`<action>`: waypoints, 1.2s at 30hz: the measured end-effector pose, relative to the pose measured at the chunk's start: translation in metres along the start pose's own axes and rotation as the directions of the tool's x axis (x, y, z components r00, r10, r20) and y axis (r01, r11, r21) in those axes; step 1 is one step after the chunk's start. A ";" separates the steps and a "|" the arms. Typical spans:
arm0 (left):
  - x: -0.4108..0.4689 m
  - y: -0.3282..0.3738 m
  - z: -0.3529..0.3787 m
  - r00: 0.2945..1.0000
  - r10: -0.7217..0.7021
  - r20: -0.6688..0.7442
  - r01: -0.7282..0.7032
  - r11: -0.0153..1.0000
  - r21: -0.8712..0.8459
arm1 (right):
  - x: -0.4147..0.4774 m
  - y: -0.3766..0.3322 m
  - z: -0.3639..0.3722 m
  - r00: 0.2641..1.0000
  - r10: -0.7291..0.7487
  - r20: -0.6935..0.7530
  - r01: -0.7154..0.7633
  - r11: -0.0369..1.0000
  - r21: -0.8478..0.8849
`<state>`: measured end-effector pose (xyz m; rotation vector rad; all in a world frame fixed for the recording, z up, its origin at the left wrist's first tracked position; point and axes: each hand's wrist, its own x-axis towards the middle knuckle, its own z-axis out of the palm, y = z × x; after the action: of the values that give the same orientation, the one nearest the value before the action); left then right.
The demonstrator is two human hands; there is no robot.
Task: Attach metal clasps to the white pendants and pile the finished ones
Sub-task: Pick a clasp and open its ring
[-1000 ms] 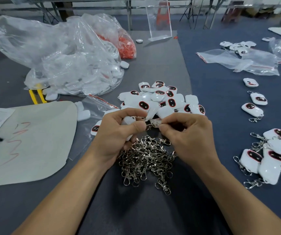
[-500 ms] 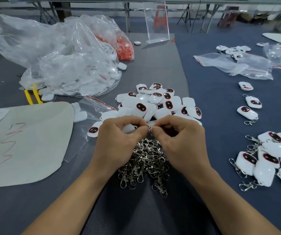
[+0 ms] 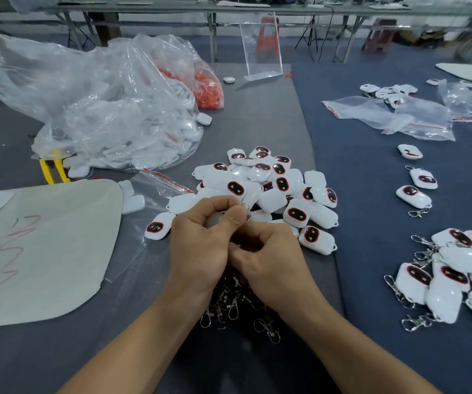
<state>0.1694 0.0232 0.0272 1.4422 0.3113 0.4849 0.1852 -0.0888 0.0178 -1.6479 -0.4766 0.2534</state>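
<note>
While the left hand [image 3: 203,243] cups a pendant [image 3: 215,220] and pinches its clasp ring [image 3: 244,208] above the clasp heap [image 3: 237,305], seemingly to steady the joint, the right hand [image 3: 269,257] curls beside it, grip hidden; finished ones [image 3: 456,277] lie well apart at right.

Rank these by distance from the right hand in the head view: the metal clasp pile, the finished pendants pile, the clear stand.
1. Metal clasp pile, directly beneath the right hand.
2. Finished pendants pile, off to its right.
3. Clear stand, far back across the table.
</note>
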 end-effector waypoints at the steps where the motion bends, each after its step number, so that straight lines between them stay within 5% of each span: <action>1: 0.000 -0.001 0.001 1.000 0.026 -0.006 -0.026 1.000 0.012 | 0.000 0.000 0.000 1.000 0.016 0.001 -0.016 0.999 0.030; 4: 0.000 -0.003 0.002 0.996 0.083 0.017 -0.083 0.995 0.053 | 0.001 0.001 -0.001 0.996 0.085 -0.019 -0.082 0.990 0.112; 9: 0.011 0.005 -0.008 0.986 -0.158 -0.045 0.143 0.959 -0.243 | 0.003 -0.002 -0.012 0.996 0.016 -0.093 -0.016 1.000 -0.003; 12: 0.023 -0.002 -0.024 0.987 0.057 -0.149 -0.023 0.976 0.215 | 0.008 0.001 -0.028 0.972 0.093 -0.215 -0.066 0.990 0.128; 15: 0.016 -0.006 -0.026 0.950 0.312 0.015 -0.216 0.622 0.753 | 0.011 -0.002 -0.035 0.964 0.174 -0.202 -0.121 0.960 0.252; 17: 0.011 -0.007 -0.023 0.943 0.310 0.118 -0.265 0.488 0.832 | 0.011 0.000 -0.036 0.965 0.161 -0.208 -0.124 0.976 0.179; 19: 0.010 -0.011 -0.023 0.920 0.322 0.224 -0.359 0.463 0.810 | 0.010 0.003 -0.037 0.972 0.098 -0.215 -0.104 0.995 -0.014; 23: 0.011 -0.012 -0.025 0.868 0.318 0.380 -0.496 0.542 0.679 | 0.008 0.005 -0.035 0.987 -0.035 -0.157 -0.016 0.950 -0.311; 36: 0.012 -0.012 -0.024 0.903 0.248 0.351 -0.399 0.787 0.470 | 0.007 0.003 -0.036 0.983 -0.082 -0.163 0.024 0.944 -0.330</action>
<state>0.1693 0.0494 0.0132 2.1091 -0.0440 0.4910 0.2074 -0.1182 0.0210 -1.9580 -0.4459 -0.0146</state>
